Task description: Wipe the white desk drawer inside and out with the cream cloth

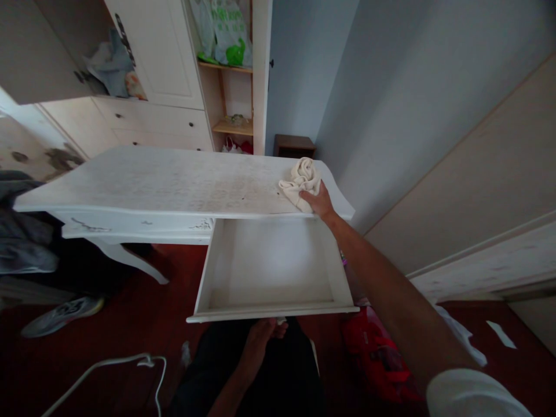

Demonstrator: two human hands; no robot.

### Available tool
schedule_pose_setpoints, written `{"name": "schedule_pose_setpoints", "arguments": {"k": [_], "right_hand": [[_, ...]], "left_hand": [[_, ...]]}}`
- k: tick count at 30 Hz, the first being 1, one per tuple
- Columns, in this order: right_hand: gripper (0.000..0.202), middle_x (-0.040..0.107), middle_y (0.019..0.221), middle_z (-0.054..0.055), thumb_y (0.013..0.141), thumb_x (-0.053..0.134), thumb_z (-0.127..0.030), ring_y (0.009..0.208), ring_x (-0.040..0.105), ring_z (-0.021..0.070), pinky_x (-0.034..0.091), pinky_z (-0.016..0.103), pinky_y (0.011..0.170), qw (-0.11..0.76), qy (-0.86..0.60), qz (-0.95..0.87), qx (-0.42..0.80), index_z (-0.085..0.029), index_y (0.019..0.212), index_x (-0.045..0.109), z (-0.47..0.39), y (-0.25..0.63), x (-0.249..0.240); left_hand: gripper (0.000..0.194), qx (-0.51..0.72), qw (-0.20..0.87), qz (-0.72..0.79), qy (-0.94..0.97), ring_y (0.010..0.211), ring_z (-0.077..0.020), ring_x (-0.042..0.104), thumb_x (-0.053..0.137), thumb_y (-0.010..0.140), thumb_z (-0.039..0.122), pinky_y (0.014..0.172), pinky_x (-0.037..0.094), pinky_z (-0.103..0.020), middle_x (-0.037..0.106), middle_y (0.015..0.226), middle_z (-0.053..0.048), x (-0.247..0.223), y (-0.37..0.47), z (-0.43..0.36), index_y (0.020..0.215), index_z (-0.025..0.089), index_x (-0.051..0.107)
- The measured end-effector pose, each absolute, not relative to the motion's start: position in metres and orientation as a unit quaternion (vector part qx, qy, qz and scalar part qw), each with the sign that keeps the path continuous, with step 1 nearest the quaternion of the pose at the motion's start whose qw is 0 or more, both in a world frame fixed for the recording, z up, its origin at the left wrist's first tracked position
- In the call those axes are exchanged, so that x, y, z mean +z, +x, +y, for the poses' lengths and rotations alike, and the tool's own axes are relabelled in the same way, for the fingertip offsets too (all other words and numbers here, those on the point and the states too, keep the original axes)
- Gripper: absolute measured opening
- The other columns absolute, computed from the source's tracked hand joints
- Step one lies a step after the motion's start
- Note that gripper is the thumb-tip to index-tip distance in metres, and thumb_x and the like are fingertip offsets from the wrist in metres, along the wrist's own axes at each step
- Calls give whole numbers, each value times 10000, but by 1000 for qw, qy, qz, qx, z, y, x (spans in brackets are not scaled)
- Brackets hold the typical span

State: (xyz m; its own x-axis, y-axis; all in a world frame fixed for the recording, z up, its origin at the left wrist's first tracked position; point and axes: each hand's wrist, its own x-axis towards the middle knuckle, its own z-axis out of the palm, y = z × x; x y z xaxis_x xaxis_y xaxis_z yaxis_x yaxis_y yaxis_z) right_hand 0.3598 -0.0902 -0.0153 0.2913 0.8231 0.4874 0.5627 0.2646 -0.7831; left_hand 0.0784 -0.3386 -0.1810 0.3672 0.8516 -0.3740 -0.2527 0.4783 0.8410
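Note:
My right hand (319,201) is closed on a crumpled cream cloth (302,182), which rests on the right end of the white desk's top (182,174). Below that hand, a white drawer (269,263) is pulled out of the desk, with nothing seen inside it. Over my lap, just under the drawer's front edge, my left hand (261,336) has its fingers curled. A small pale bit shows at those fingers, too little to name. Grey-brown smudges and a few dark specks mark the desktop near the cloth.
Behind the desk stands a white cabinet (160,52) with plastic bags (230,35) on its shelves. A red bag (373,347) lies on the floor at right. At left are a shoe (63,317), a white clothes hanger (108,364) and dark clothing (26,237).

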Motion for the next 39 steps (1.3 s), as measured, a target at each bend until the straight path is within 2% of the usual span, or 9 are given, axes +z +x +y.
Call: {"name": "schedule_pose_setpoints", "arguments": {"k": [5,13,18,23,29,36,39], "right_hand": [[721,630,1254,108,715,663,-538,1121,608,272,463,487,1004,556,-555,-595,169,-181,1315,482,-84,368,-23],[808,584,1322,130,780,579,-597,1175,582,270,452,486,1028,525,-568,-618,140,-166,1426,354,-81,370,-26],[785,604,1288,135,748,625,-575,1145,596,287,471,508,1000,538,-570,-601,156,-172,1382,399,-83,368,-22],[755,608,1284,122,732,650,-548,1129,604,275,484,492,993,548,-565,-596,158,-177,1351,428,-86,366,-21],[741,608,1276,129,719,655,-518,1129,601,274,473,484,1004,551,-564,-594,162,-161,1332,443,-87,365,-19],[793,563,1334,137,746,604,-568,1185,555,310,415,554,1030,524,-572,-614,146,-188,1397,358,-82,367,-23],[794,577,1316,124,736,624,-562,1172,565,304,416,547,1034,532,-570,-608,148,-196,1393,371,-83,367,-24]], "left_hand": [[597,382,744,428,342,762,-232,677,699,673,682,780,506,-367,761,826,-117,-175,81,-342,865,120,753],[605,376,763,419,318,720,-228,671,709,666,675,750,502,-366,754,817,-135,-148,82,-339,856,102,745],[605,362,788,371,334,757,-257,674,670,703,686,786,491,-391,750,817,-150,-137,79,-334,804,94,746],[558,360,787,359,350,796,-253,672,637,773,640,813,477,-386,748,878,-147,-132,81,-332,844,97,741],[490,383,801,328,324,796,-239,682,678,775,583,792,499,-370,750,884,-125,-126,87,-324,890,110,732],[510,402,784,347,323,776,-240,684,703,742,595,773,514,-368,750,844,-126,-123,90,-308,859,99,726],[498,410,781,347,318,768,-224,681,702,751,585,770,514,-352,751,848,-122,-123,91,-301,863,100,724]]}}
